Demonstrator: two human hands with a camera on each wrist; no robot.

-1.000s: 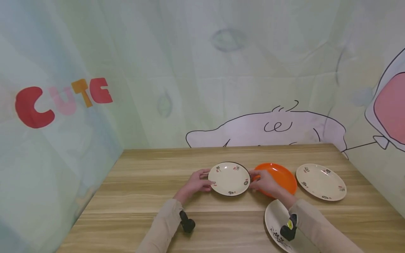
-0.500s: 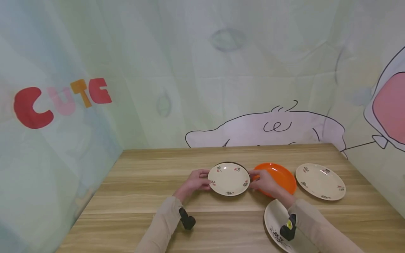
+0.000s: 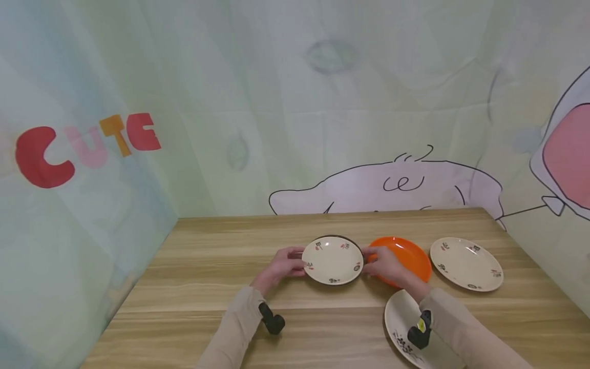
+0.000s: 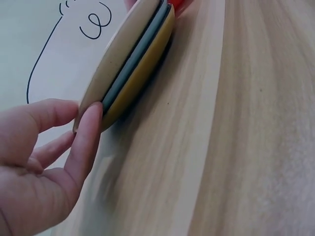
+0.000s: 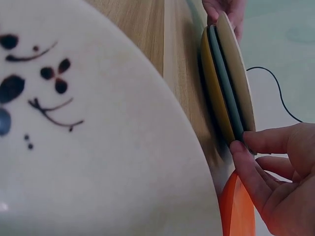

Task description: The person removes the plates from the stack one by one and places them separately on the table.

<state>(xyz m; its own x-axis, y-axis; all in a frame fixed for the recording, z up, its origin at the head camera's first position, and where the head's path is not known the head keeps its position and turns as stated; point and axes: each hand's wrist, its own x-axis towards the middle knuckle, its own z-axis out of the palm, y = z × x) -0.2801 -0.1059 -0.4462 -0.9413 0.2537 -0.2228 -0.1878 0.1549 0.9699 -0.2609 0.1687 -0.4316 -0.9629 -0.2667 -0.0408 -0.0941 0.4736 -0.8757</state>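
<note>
A small cream plate (image 3: 333, 260) with little printed motifs tops a stack on the table. Beneath it, the wrist views show a blue-grey plate (image 4: 134, 60) and a mustard-yellow plate (image 5: 215, 81). At the stack's left side my left hand (image 3: 282, 266) holds the cream plate's rim between thumb and fingers. My right hand (image 3: 384, 265) is at the opposite rim, its thumb and index finger at the edges of the stacked plates. That hand reaches over part of an orange plate (image 3: 410, 256) lying right beside the stack.
A larger cream plate (image 3: 466, 264) lies at the right, past the orange one. Under my right forearm is a white plate (image 3: 401, 318) with dark floral print, partly hidden by the sleeve. The wooden table (image 3: 221, 256) meets printed cloth (image 3: 230, 128) at its back and sides.
</note>
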